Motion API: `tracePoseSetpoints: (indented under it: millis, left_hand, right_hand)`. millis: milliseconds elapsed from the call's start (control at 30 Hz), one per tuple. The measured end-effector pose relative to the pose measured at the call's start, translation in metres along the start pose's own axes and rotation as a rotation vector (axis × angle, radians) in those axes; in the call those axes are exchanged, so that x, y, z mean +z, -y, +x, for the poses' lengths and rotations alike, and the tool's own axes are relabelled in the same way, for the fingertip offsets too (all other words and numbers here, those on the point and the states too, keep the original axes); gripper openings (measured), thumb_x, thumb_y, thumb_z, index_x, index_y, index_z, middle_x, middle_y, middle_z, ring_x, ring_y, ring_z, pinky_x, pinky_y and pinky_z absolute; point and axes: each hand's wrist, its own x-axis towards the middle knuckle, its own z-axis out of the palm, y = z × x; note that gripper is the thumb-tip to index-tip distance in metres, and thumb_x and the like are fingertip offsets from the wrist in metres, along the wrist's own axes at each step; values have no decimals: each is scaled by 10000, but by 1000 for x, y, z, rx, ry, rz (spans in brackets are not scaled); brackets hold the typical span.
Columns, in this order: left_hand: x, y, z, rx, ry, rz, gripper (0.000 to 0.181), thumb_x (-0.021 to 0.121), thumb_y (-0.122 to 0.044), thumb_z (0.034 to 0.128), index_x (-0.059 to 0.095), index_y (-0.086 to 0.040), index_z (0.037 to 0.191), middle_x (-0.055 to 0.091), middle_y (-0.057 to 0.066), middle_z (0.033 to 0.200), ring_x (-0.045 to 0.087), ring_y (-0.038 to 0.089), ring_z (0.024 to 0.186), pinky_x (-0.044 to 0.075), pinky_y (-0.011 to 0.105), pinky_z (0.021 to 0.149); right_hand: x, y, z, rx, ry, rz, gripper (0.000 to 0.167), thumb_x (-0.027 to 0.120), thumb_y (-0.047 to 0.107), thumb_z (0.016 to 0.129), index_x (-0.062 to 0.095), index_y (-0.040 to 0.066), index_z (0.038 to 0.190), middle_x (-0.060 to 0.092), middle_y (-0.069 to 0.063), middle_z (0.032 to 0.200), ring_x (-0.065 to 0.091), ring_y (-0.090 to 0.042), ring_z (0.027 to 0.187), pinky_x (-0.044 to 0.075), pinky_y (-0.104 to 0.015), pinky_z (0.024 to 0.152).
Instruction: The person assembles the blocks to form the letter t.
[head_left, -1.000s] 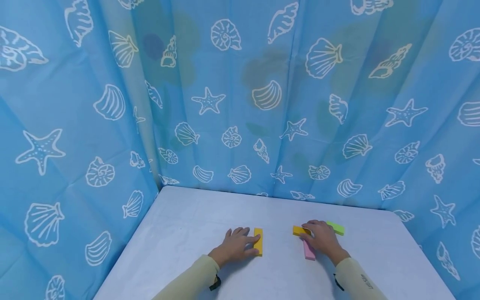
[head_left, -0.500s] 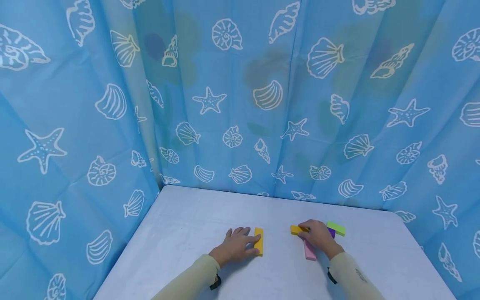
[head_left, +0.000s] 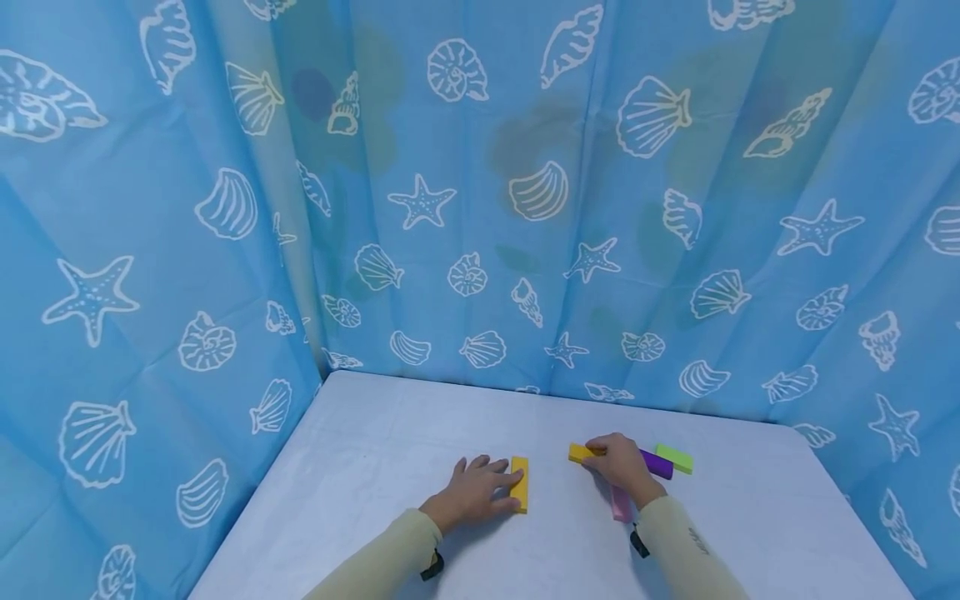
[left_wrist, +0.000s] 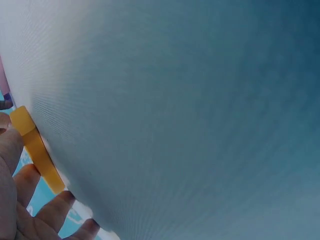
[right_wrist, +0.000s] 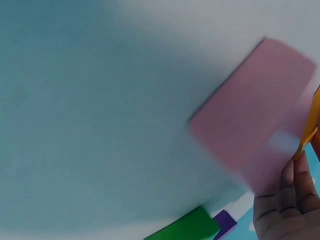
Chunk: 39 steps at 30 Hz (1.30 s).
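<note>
The right hand (head_left: 619,461) pinches one yellow block (head_left: 577,452), far and left of the pink block (head_left: 621,505), with the purple block (head_left: 657,464) and green block (head_left: 675,458) to the right, while the left hand (head_left: 471,492), fingers spread, touches another yellow block (head_left: 521,487) on the desk (head_left: 375,467).

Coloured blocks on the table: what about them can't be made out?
Head view: right end of the yellow block pinched by the right hand, behind its fingers.
Head view: left end of the purple block, behind that hand.
Right wrist view: green block, cut off by the bottom edge; pink block, blurred.
</note>
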Motion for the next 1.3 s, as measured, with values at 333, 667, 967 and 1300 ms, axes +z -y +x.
tracePoseSetpoints:
  millis: [333,667,967,1300]
  left_hand:
    - [2,0,2,-10,5,0,568,571,-592,924,458,-419,1453,443,-15,1548,333,335,1459,220,653,1158]
    - [2,0,3,-9,17,5,570,547,-616,925,458,-420,1452,439,-12,1551,336,338,1457,229,659,1153]
    - [7,0,6,8,0,20,562,537,-630,922,465,-432,1442,448,-16,1544,352,338,1446,249,664,1140]
    - [1,0,1,6,-8,31,566,551,-623,920,475,-418,1442,464,-4,1534,367,346,1435,258,669,1133]
  right_hand:
    - [6,14,4,14,-4,92,339,728,147,897,691,26,1212,613,-205,1235,552,-357,1132,460,-547,1033]
    - [23,23,18,37,-29,158,327,752,171,876,719,75,1186,646,-164,1242,551,-352,1170,440,-550,1052]
    - [30,28,20,32,-26,209,365,738,205,890,690,70,1226,651,-157,1225,561,-334,1134,471,-517,1030]
    - [31,32,27,102,-5,271,217,705,146,909,731,75,1113,680,-127,1132,576,-284,1018,514,-458,984]
